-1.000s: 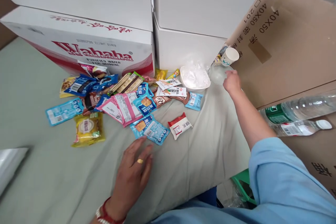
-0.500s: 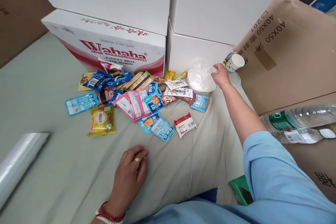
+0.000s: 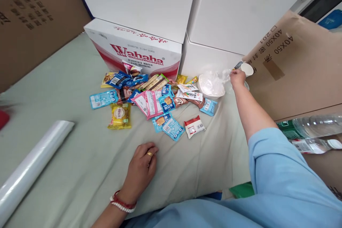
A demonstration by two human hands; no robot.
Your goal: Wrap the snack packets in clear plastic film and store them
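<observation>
My right hand [image 3: 237, 78] reaches to the far right, its fingers pinched on a clear plastic bag [image 3: 217, 80]. The bag stretches from my fingertips back into a white bowl [image 3: 212, 95]. Just beyond that hand is a paper cup [image 3: 247, 69]. My left hand [image 3: 141, 165] rests on the pale green cloth [image 3: 176, 171] with fingers curled and nothing visible in them. Ahead of it lie blue snack packets [image 3: 173, 128], and to the right a red and white packet [image 3: 194, 127] lies alone.
Heaped snack packets [image 3: 152, 103] lie before a Wahaba-style printed water carton [image 3: 144, 55]. White boxes [image 3: 224, 10] rise behind. A plastic roll [image 3: 34, 167] lies at left. Cardboard [image 3: 301, 67] and plastic bottles [image 3: 315, 127] are on the right.
My right hand has taken hold of the plastic bag and drawn part of it rightward from the bowl. My left hand stays on the cloth. The view has shifted left.
</observation>
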